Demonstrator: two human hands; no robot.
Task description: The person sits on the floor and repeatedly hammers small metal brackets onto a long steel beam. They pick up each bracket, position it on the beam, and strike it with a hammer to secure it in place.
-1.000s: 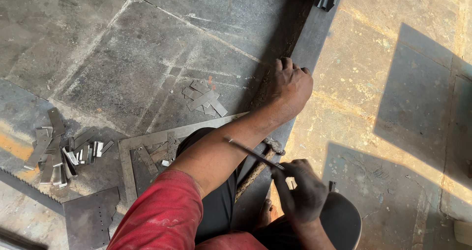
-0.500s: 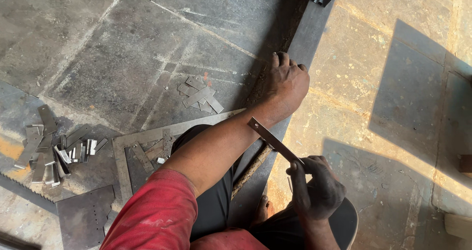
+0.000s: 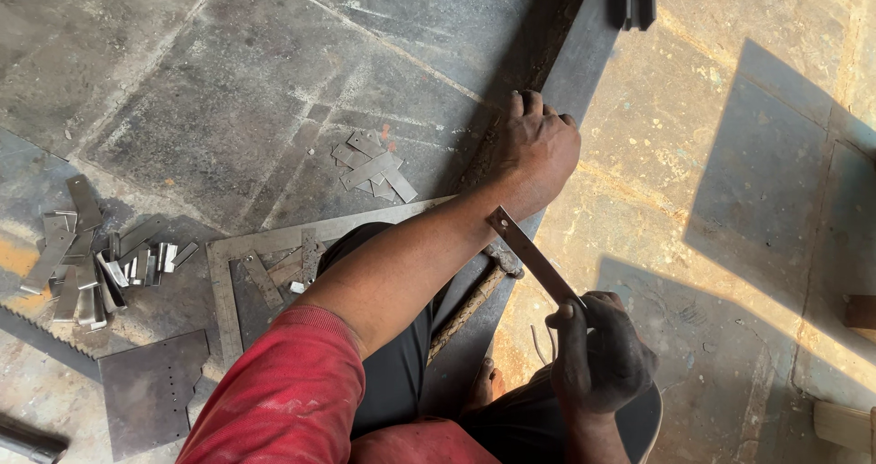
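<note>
On the floor, the left hand [image 3: 540,145] presses flat on a long dark metal bar [image 3: 566,53], while the right hand's [image 3: 602,354] fingers [image 3: 568,316] grip a flat metal strip [image 3: 532,256], just above a hammer [image 3: 474,300].

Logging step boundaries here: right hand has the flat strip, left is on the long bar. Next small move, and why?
Probably carry the flat metal strip forward to the long dark bar. The right hand holds the strip by one end, its free end raised and pointing at the left hand, which presses on that bar.
</note>
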